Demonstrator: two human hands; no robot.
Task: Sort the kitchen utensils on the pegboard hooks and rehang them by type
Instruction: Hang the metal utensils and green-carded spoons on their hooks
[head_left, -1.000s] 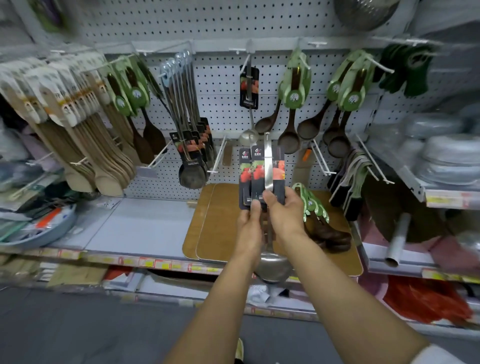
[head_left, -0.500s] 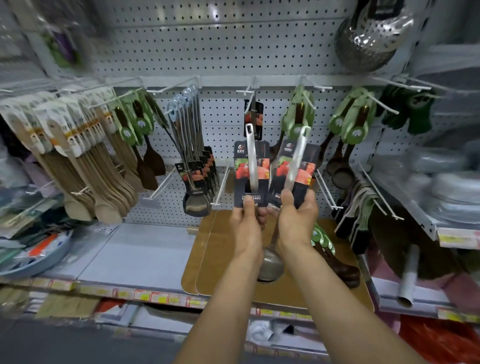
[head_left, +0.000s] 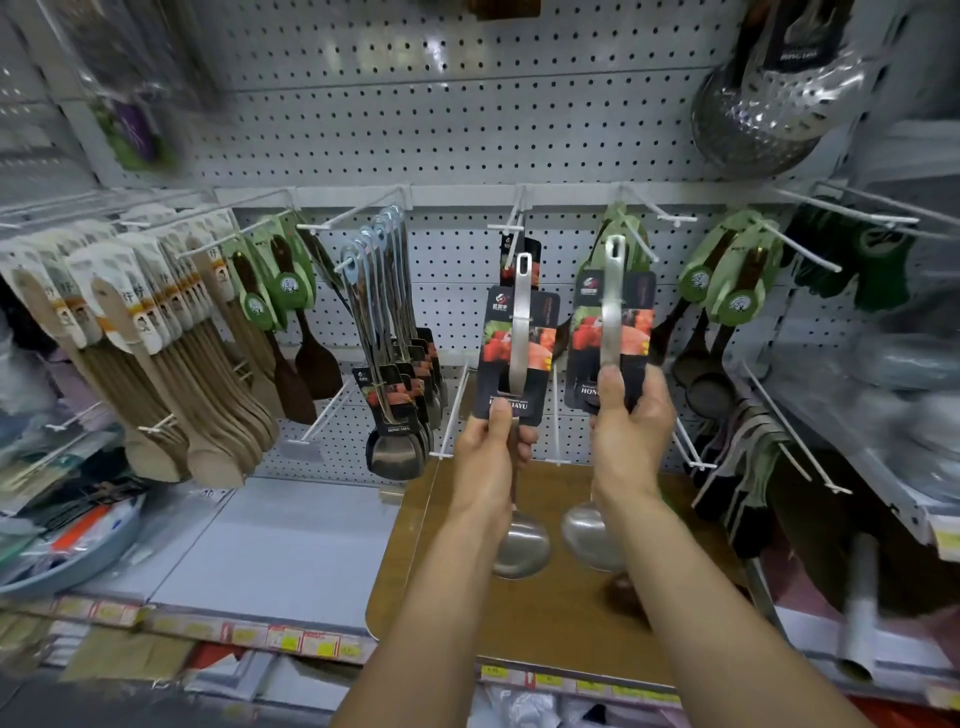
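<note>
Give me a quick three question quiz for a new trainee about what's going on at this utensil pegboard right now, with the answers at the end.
1. True or false: each hand holds one carded steel ladle.
2. Which utensils hang furthest left? A) pale wooden spatulas B) whisks C) tongs
3. Fill in: the board lying on the shelf under the ladle bowls is ____ in colour.

Key
1. True: the left hand grips the left ladle, the right hand the right ladle.
2. A, the pale wooden spatulas.
3. Brown: the board.
</note>
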